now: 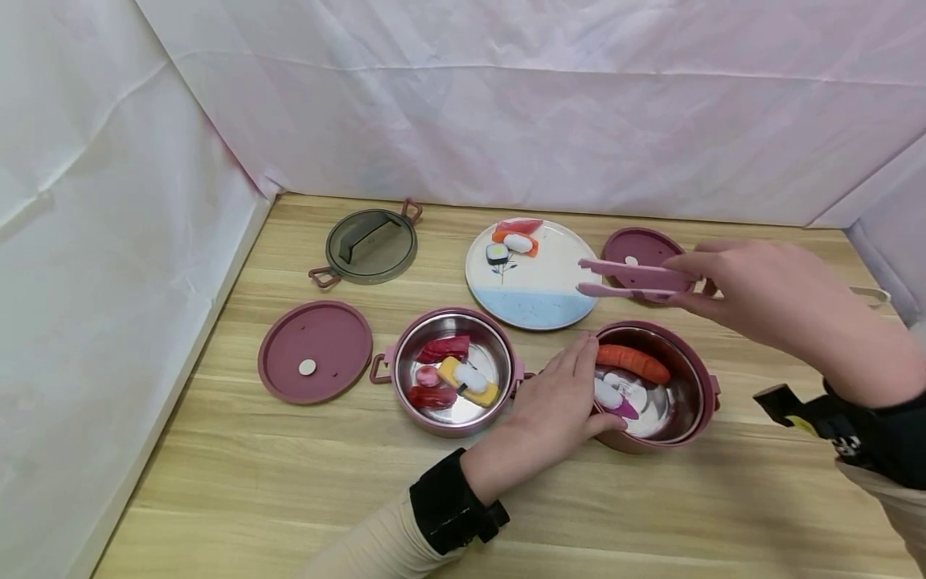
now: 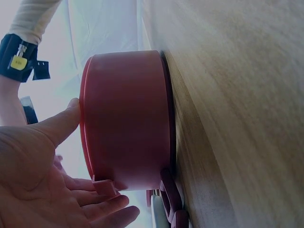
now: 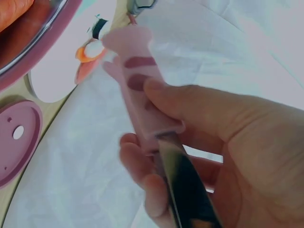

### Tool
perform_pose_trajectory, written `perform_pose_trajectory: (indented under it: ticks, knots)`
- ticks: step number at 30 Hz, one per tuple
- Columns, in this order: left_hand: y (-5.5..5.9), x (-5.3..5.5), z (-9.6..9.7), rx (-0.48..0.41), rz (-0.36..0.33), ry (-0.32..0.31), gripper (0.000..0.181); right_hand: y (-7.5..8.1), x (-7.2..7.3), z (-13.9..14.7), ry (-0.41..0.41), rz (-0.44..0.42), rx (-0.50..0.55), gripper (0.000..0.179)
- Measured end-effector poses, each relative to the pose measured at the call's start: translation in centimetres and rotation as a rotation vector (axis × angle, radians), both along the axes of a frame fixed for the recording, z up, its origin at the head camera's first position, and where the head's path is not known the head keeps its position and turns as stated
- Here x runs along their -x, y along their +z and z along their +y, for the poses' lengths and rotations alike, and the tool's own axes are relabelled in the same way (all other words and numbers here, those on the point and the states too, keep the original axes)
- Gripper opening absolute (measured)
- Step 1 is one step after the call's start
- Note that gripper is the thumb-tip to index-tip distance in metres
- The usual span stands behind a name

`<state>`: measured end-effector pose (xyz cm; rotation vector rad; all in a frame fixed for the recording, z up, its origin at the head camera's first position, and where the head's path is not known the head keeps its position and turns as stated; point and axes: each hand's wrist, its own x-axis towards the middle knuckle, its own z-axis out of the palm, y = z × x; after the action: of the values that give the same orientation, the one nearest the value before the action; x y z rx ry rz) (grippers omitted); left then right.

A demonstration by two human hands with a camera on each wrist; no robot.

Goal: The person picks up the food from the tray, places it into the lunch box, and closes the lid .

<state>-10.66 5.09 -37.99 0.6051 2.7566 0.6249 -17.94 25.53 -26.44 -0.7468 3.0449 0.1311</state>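
Note:
My right hand (image 1: 788,297) holds pink tongs (image 1: 629,271) in the air over the back right. Their tips are apart, nothing between them. In the right wrist view, the thumb lies on the tongs' pink grip (image 3: 147,107) and fingers wrap behind. My left hand (image 1: 553,394) rests against the left side of the right-hand dark pink pot (image 2: 128,118). Its thumb touches the rim and its straight fingers lie around the side handle (image 2: 105,187). Inside the pot are an orange-red ridged toy food piece (image 1: 633,363) and a white-and-purple toy sushi (image 1: 608,395).
A second pot (image 1: 452,432) at left holds red, pink and yellow toy food pieces. Behind stands a round plate (image 1: 535,310) with several toy sushi pieces (image 1: 517,243). Dark pink lids lie left (image 1: 329,346) and back right (image 1: 637,240); a grey lid with handle (image 1: 391,253) lies back left.

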Motion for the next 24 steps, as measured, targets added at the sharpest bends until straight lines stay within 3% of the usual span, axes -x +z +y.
perform_pose_trajectory:
  ticks: [7,11,15,24]
  knots:
    - [0.1,0.0,0.0,-0.002,-0.018,-0.003,0.093,-0.3,1.8,-2.0,0.089,0.140,0.017,0.036]
    - [0.1,0.1,0.1,-0.001,-0.022,-0.002,0.093,-0.8,3.3,-3.2,0.128,0.173,0.013,0.029]
    - [0.1,0.1,0.1,0.007,-0.018,0.002,0.093,-1.1,4.7,-4.5,0.109,0.120,-0.031,0.024]
    - [0.0,0.0,0.1,0.025,0.005,0.006,0.093,-2.2,7.2,-6.5,0.025,-0.033,-0.095,0.033]
